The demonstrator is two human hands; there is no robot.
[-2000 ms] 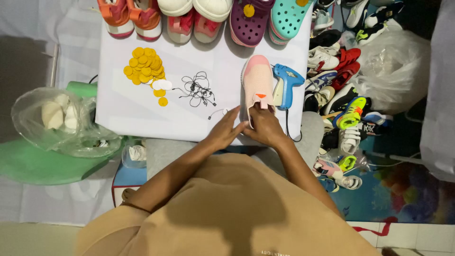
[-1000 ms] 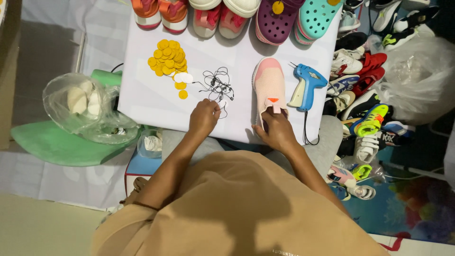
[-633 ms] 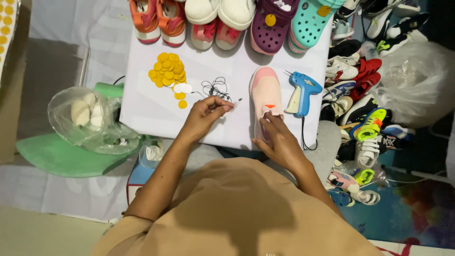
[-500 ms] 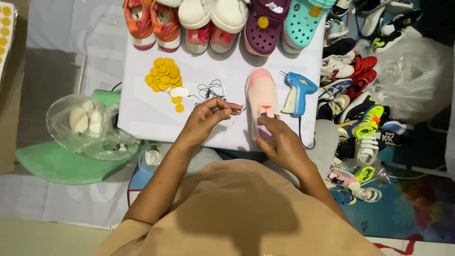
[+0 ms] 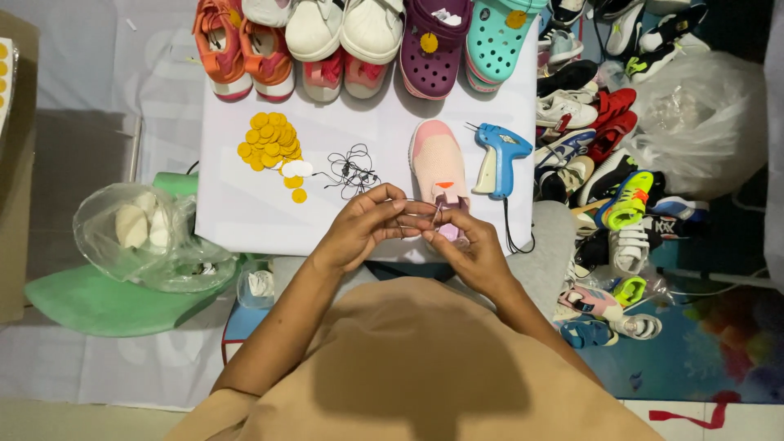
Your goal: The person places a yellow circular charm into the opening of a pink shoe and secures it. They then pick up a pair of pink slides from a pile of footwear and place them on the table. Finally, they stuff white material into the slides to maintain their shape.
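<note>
On the table (image 5: 245,212), a row of shoes (image 5: 367,41) lines the far edge; the discs (image 5: 269,143) lie left of the strings (image 5: 351,170), the tagging gun (image 5: 498,159) just right of the single shoe (image 5: 437,167).

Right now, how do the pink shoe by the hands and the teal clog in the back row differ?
The pink shoe lies alone mid-table, its heel end at the hands; the teal clog sits in the back row beside a purple clog. The pink shoe's upper looks smooth and closed; the teal clog is dotted with holes. The teal clog carries a yellow round tag; the pink shoe shows none. Both point toe away from the person.
</note>
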